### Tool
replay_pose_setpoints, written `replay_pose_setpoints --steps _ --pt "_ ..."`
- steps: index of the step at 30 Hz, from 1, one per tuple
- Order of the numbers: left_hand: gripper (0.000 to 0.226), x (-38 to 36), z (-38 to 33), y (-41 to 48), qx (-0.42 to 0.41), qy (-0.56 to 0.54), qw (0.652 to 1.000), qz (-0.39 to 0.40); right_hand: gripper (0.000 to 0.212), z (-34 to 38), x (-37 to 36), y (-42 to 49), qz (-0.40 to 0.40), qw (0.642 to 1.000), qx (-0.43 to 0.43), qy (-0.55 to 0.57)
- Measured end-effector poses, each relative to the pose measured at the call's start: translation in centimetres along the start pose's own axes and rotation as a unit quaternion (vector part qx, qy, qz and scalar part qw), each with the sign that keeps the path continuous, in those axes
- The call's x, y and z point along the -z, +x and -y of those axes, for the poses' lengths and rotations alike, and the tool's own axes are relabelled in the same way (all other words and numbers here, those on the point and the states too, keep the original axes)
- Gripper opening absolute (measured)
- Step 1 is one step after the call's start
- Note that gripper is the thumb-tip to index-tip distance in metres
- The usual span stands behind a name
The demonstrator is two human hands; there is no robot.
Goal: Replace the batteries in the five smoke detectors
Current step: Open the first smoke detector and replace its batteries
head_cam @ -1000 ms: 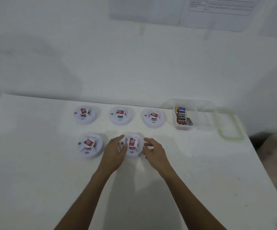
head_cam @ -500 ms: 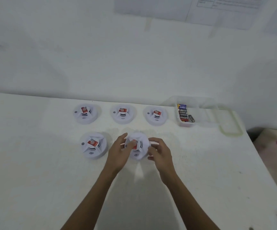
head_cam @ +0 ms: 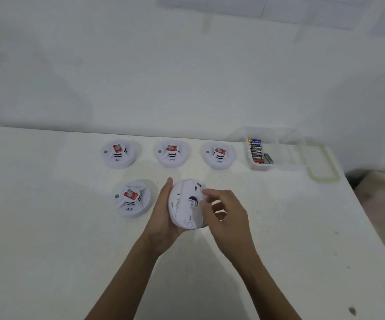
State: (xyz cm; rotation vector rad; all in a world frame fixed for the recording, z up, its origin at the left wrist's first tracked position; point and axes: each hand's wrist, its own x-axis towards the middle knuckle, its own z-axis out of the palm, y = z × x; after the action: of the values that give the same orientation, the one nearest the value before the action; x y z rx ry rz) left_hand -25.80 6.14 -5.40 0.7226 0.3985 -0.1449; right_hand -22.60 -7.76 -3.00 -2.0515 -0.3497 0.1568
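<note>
Raised detector between left hand at nine o'clock and right hand at three. Second detector on the table, further out at nine. Row of three detectors behind, eleven to one. Box with batteries inside at two, lid just right of it.

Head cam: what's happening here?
A person is working on one detector, held underside up over the table. The left hand grips its left edge. The right hand has fingers at its back, blurred, so the grip is unclear. Four more sit face up, untouched: a back row of three and one front left. A clear box of batteries stands far right.
</note>
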Motion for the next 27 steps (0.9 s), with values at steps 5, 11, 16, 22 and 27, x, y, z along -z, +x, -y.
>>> replay_pose_setpoints --steps 5,11,16,22,27 --pt "0.059 0.1 0.2 -0.2 0.001 -0.057 0.998 0.022 0.055 2.2 0.1 -0.4 0.008 0.991 -0.028 -0.127" --pt "0.053 0.2 0.5 -0.2 -0.035 -0.075 0.996 0.016 0.074 4.1 -0.8 -1.0 0.036 0.978 -0.068 -0.192" --pt "0.052 1.0 0.7 -0.3 -0.046 -0.079 0.996 -0.012 0.080 4.8 -2.2 -1.0 0.048 0.967 -0.075 -0.238" --pt "0.054 1.7 0.8 -0.4 -0.054 -0.046 0.997 -0.009 0.077 5.3 -3.1 -1.1 0.050 0.969 -0.077 -0.229" --pt "0.051 1.8 0.8 -0.5 -0.058 -0.032 0.998 -0.002 0.076 5.5 -3.5 -1.3 0.037 0.973 -0.063 -0.217"
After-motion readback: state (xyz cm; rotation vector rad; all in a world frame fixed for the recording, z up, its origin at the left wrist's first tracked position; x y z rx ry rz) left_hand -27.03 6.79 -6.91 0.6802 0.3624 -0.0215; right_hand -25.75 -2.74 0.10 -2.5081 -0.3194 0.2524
